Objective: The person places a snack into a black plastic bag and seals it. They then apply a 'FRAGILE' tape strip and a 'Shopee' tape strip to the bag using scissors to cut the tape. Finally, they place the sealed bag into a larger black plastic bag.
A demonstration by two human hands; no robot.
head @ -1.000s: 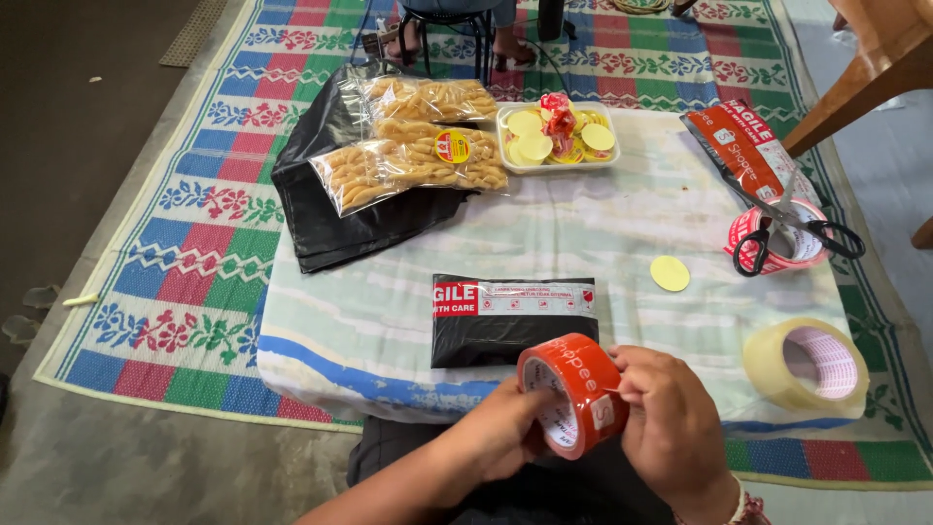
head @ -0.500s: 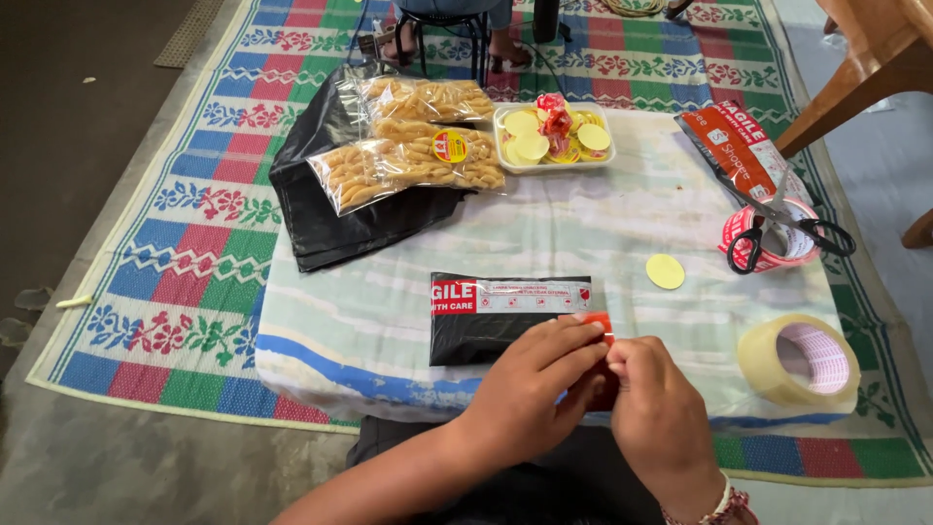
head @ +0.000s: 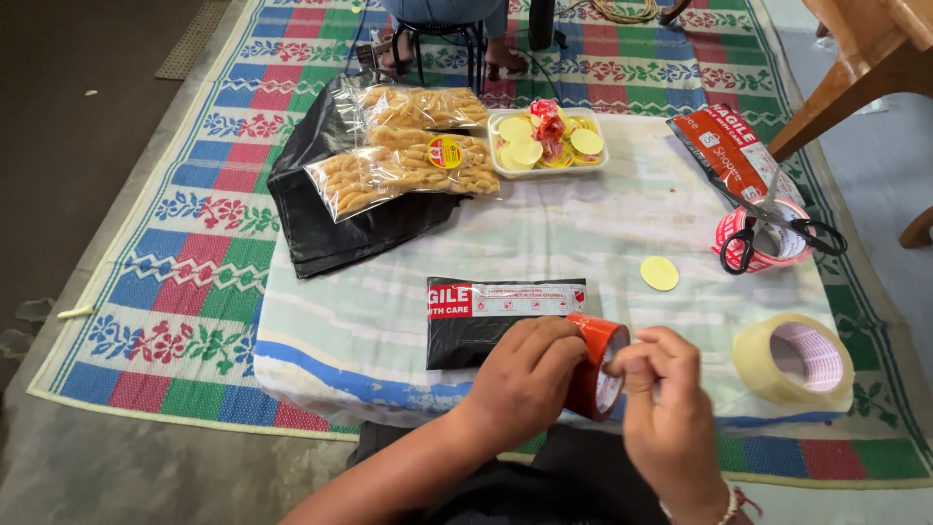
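Our left hand (head: pixel 525 374) curled, fingers wrapped over red tape roll (head: pixel 598 365), forearm angled in from lower left. Our right hand (head: pixel 666 408) raised beside it, fingertips pinched at roll's edge.

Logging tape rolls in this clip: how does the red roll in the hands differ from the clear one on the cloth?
The red roll is opaque red-orange; the clear roll is pale and see-through. The red roll is held on edge by the left hand, with the right hand at its rim; the clear roll lies untouched on the cloth. The red roll looks smaller. Both are ring-shaped tape rolls.
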